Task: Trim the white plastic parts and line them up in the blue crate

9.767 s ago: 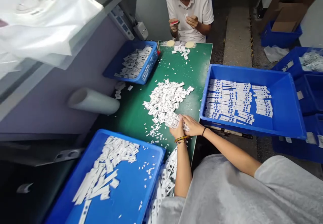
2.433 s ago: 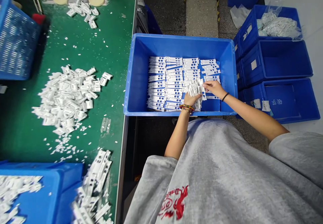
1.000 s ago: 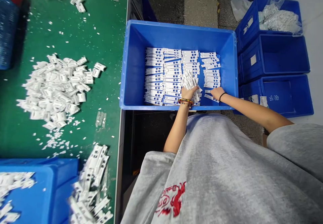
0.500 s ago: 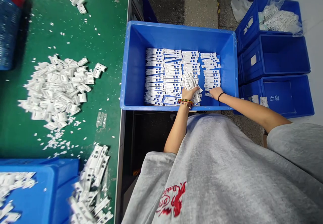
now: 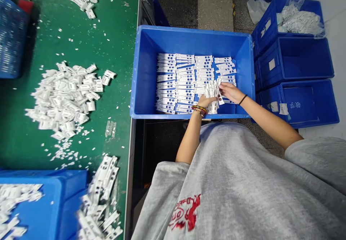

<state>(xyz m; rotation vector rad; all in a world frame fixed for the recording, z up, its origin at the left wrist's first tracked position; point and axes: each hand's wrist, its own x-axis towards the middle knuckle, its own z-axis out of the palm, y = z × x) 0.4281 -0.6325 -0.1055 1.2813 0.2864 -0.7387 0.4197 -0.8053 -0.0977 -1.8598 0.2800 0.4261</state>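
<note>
Flat white plastic strips with cut-out holes [image 5: 185,77] lie in several columns inside a large blue bin [image 5: 194,34] in front of me. My left hand [image 5: 205,102], with beaded bracelets at the wrist, is closed around a bunch of these strips [image 5: 212,91] above the near part of the bin. Right beside it, my right hand [image 5: 230,91] pinches one white strip [image 5: 220,96] at the edge of the bunch. Beneath my hands, part of the third and fourth columns is hidden.
On the green table [image 5: 119,45] at left lies a heap of small white parts [image 5: 67,95] among scattered bits. More long white strips [image 5: 100,196] lie near a blue crate [image 5: 71,193]. Stacked blue bins [image 5: 305,57] stand at right, one holding bagged parts. A blue basket [image 5: 12,38] sits far left.
My right hand has moved up and left from the fourth column to the bunch in my left hand, and now pinches a strip there. The bunch has tilted and shifted slightly right.
</note>
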